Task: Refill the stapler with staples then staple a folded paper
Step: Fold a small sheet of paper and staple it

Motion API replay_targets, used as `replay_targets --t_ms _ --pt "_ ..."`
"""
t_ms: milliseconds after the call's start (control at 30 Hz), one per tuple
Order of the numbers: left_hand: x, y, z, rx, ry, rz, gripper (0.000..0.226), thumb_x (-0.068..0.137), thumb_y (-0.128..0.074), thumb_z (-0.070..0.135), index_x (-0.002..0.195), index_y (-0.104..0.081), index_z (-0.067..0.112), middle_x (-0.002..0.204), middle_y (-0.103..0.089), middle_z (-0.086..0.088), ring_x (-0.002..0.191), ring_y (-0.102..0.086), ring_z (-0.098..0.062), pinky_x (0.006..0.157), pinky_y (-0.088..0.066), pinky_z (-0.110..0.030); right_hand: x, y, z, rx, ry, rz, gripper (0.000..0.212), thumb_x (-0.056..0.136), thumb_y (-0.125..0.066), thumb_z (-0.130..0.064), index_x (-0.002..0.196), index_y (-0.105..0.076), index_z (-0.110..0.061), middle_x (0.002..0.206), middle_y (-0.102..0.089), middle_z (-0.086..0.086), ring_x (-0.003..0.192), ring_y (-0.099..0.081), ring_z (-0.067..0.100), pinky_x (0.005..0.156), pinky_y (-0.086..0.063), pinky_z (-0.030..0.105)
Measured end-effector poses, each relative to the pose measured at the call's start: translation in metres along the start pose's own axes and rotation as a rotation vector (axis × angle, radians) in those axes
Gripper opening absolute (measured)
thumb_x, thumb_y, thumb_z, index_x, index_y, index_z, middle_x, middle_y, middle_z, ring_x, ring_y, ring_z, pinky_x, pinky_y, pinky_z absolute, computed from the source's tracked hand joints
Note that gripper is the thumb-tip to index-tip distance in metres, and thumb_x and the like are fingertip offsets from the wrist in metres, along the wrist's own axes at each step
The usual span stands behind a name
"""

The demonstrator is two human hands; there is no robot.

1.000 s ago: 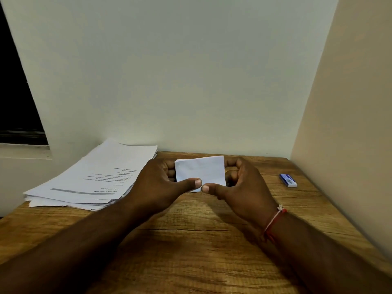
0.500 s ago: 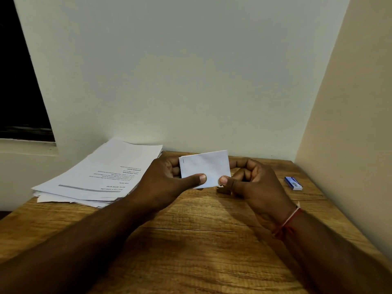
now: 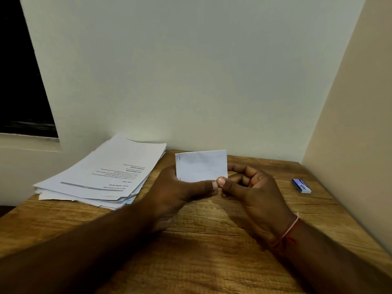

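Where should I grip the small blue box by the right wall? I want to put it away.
Pinch the small blue box across its two long sides, fingers coming from above. It lies flat and alone on the wooden table, its long axis angled, so turn the wrist to match. The right hand is nearer, though it now holds the folded paper.

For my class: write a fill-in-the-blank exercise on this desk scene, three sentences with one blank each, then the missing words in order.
1. The folded paper is held by ____ hands.
2. The stack of printed sheets lies to the ____ of the left hand.
3. The small box beside the right hand is mostly ____ in colour.

Missing words: both; left; blue
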State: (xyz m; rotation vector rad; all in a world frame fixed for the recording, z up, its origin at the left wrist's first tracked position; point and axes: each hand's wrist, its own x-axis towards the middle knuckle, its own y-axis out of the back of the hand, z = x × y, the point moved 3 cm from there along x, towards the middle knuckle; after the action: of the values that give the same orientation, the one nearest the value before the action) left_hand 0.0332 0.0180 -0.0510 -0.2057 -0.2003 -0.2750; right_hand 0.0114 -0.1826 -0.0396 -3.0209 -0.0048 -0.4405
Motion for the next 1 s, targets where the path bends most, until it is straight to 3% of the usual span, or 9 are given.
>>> replay_targets --t_ms 133,267,400,500,600,667,800,900,1000 --pt "-0.001 -0.001 0.007 0.082 -0.055 0.041 0.063 0.077 -0.103 0.007 0.132 -0.076 0.02 0.127 -0.081 -0.017 0.119 -0.078 -0.042 0.102 -0.062 -0.067 0.0 -0.002 0.001 -0.044 0.012 -0.01 0.043 0.083 -0.086 -0.013 0.125 -0.077 -0.015 0.078 -0.073 0.011 0.075 -0.069 0.023 0.078 -0.063 0.032" --pt "-0.003 -0.004 0.018 0.134 -0.085 0.065 0.042 0.083 -0.094 -0.002 0.114 -0.083 0.024 0.112 -0.086 -0.011 0.101 -0.084 -0.032 0.093 -0.069 -0.051 0.005 -0.002 0.001 -0.1 0.045 0.02 0.034 0.096 -0.078 -0.003 0.126 -0.077 -0.019 0.078 -0.065 0.012 0.076 -0.063 0.027 0.081 -0.059 0.043" --pt "-0.004 -0.001 0.022 0.159 -0.069 0.109 0.049 0.084 -0.094 0.003 0.13 -0.077 0.013 0.103 -0.086 -0.016 0.097 -0.085 -0.034 0.104 -0.065 -0.053 0.01 0.007 0.001 -0.087 0.02 0.051 0.031 0.098 -0.076 -0.002 0.123 -0.079 -0.02 0.073 -0.06 0.002 0.067 -0.062 0.012 0.077 -0.064 0.037" --pt "-0.003 0.004 0.024 0.155 -0.085 0.16 0.051 0.083 -0.096 0.009 0.131 -0.078 0.017 0.093 -0.084 -0.023 0.099 -0.085 -0.032 0.107 -0.062 -0.047 0.015 0.017 -0.001 -0.126 0.051 0.08 0.031 0.099 -0.075 -0.002 0.118 -0.078 -0.026 0.079 -0.056 0.009 0.069 -0.058 0.015 0.069 -0.06 0.026" --pt "-0.002 0.009 0.026 0.131 -0.11 0.172 0.046 0.085 -0.094 0.009 0.128 -0.081 0.018 0.096 -0.08 -0.033 0.099 -0.085 -0.027 0.113 -0.055 -0.044 0.021 0.027 0.002 -0.159 0.06 0.118 0.031 0.1 -0.076 -0.004 0.119 -0.077 -0.028 0.08 -0.058 0.01 0.071 -0.058 0.018 0.073 -0.056 0.031" --pt "0.0 0.02 0.032 0.101 -0.13 0.22 0.043 0.086 -0.092 0.008 0.126 -0.082 0.016 0.103 -0.076 -0.041 0.096 -0.084 -0.025 0.114 -0.057 -0.046 0.025 0.038 0.001 -0.166 0.057 0.159 0.03 0.1 -0.075 -0.003 0.125 -0.077 -0.02 0.075 -0.06 0.004 0.065 -0.059 0.014 0.071 -0.058 0.035" --pt "0.009 0.054 0.043 0.011 -0.193 0.357 0.043 0.088 -0.092 0.011 0.128 -0.078 0.011 0.103 -0.083 -0.023 0.101 -0.084 -0.031 0.108 -0.062 -0.045 0.028 0.06 -0.015 -0.168 0.111 0.251 0.023 0.098 -0.077 -0.006 0.112 -0.08 -0.024 0.068 -0.065 -0.006 0.066 -0.061 0.012 0.072 -0.063 0.036" --pt "0.009 0.047 0.036 0.041 -0.119 0.244 0.065 0.08 -0.1 0.024 0.137 -0.071 0.016 0.113 -0.084 -0.011 0.105 -0.083 -0.029 0.105 -0.063 -0.059 0.018 0.042 -0.017 -0.263 0.169 0.177 0.016 0.095 -0.082 -0.012 0.105 -0.083 -0.023 0.081 -0.078 -0.005 0.069 -0.066 0.009 0.064 -0.06 0.026" --pt "-0.001 0.023 0.022 0.236 -0.052 0.011 0.079 0.073 -0.104 0.018 0.143 -0.068 0.03 0.132 -0.079 0.004 0.122 -0.079 -0.021 0.1 -0.067 -0.044 0.006 0.022 -0.012 -0.28 0.165 0.034 0.017 0.095 -0.08 -0.006 0.108 -0.084 -0.017 0.096 -0.084 -0.002 0.081 -0.076 0.007 0.071 -0.063 0.022"
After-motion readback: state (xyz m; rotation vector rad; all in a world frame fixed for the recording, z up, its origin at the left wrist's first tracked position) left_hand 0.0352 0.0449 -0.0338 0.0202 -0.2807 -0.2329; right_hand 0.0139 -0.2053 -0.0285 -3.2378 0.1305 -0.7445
